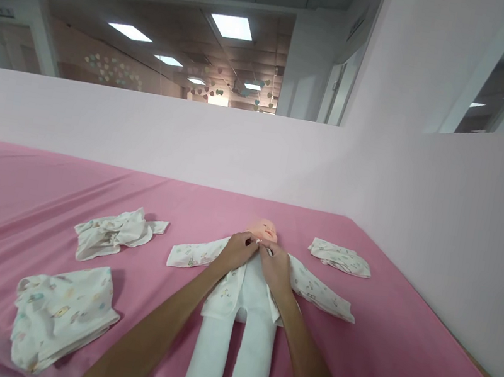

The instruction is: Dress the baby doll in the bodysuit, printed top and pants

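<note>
A baby doll (268, 230) lies on its back on the pink sheet, its head away from me. It has on white trousers (252, 360) and a white printed jacket (223, 292), whose sleeves spread to both sides and whose front hangs apart lower down. At the doll's neck, my left hand (240, 249) pinches the collar edge from the left. My right hand (275, 266) pinches the collar close beside it, the fingertips of both hands nearly touching under the doll's chin. The fingers hide most of the collar.
On the pink sheet (143, 299), a crumpled white garment (115, 234) and a folded printed cloth (64, 312) lie at the left. Another folded garment (340, 257) lies right of the doll's head. A white wall (146, 133) with windows stands behind and at the right.
</note>
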